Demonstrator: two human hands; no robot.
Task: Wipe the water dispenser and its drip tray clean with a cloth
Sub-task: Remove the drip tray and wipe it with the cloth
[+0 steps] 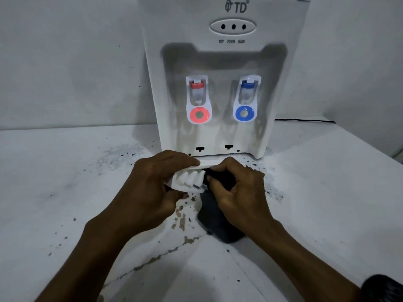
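Gripping white ribbed drip tray (188, 179) in left hand (152, 184), dark cloth (220, 223) in right hand (237, 192), frame centre; tabletop (65, 192) open either side.

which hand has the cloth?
The right hand: it grips the dark cloth. The left hand holds only the white drip tray.

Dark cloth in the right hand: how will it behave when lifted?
The dark cloth droops from the right hand onto the counter, so likely floppy. It bunches in the grip, so probably soft, light, easy to pinch.
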